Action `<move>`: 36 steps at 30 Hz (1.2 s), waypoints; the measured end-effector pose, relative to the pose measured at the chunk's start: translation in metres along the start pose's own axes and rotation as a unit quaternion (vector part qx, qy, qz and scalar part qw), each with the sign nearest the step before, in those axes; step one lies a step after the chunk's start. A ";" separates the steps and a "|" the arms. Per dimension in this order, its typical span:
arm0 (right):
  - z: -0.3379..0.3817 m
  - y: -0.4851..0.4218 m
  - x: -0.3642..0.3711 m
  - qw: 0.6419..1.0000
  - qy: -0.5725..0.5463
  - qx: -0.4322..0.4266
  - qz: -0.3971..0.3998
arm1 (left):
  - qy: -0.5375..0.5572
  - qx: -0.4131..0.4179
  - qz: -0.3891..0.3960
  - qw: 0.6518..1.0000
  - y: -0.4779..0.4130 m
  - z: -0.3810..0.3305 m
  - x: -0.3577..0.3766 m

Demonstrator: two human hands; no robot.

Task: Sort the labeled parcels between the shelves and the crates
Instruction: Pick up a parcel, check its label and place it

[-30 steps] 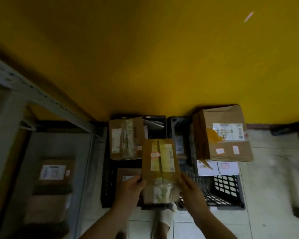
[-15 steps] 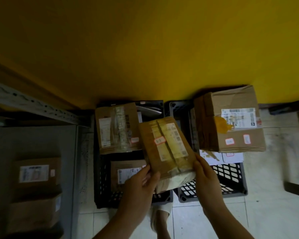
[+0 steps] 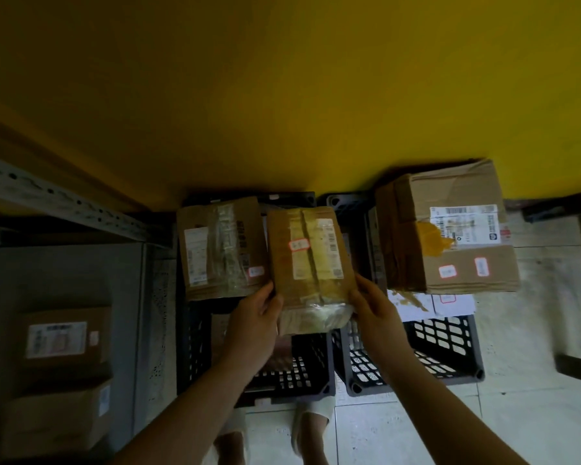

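Taped brown parcel (image 3: pixel 310 260): held label-up above the two black crates (image 3: pixel 446 344), likely so its sticker (image 3: pixel 298 245) can be read | left grip (image 3: pixel 253 322) and right grip (image 3: pixel 374 308): each clasping a lower corner | shelf (image 3: pixel 64 270) at left holds other boxes (image 3: pixel 64 337).

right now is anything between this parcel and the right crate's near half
Nothing visible: the near half of the right crate lies open; the big box and white papers cover only its far end.
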State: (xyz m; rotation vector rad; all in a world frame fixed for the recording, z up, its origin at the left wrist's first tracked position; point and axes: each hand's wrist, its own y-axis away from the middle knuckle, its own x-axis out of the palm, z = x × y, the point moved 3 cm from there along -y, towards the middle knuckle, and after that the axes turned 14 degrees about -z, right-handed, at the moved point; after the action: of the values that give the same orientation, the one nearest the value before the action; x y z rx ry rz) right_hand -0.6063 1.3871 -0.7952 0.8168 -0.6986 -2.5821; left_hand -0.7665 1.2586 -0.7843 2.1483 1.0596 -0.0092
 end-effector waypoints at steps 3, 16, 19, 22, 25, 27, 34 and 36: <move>-0.007 -0.021 0.013 0.999 0.002 -0.010 0.032 | -0.003 0.000 0.002 1.000 -0.020 0.012 0.001; -0.030 -0.088 0.058 0.975 0.170 -0.125 0.068 | -0.289 0.110 -0.033 0.950 -0.102 0.057 0.024; -0.039 -0.098 0.064 0.953 0.254 -0.140 0.083 | -0.298 0.104 0.025 0.948 -0.109 0.063 0.033; -0.044 -0.098 0.069 0.929 0.325 -0.142 0.108 | -0.303 0.090 0.066 0.946 -0.096 0.058 0.045; -0.039 -0.088 0.071 0.935 0.307 -0.134 0.115 | -0.229 0.085 0.008 0.970 -0.077 0.052 0.042; -0.028 -0.072 0.064 0.962 0.232 -0.078 0.122 | -0.169 0.054 -0.013 0.984 -0.062 0.051 0.028; 0.027 0.005 0.019 0.990 0.082 0.038 0.107 | -0.054 -0.069 -0.041 0.995 0.005 0.028 -0.055; 0.058 0.044 0.004 0.990 0.064 0.018 0.127 | -0.015 -0.070 -0.056 0.996 0.034 0.005 -0.083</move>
State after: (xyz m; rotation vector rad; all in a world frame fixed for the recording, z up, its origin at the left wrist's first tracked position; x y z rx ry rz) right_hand -0.6371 1.3697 -0.7313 0.8381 -0.7589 -2.2747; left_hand -0.7960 1.1853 -0.7423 1.9565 1.1287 -0.0191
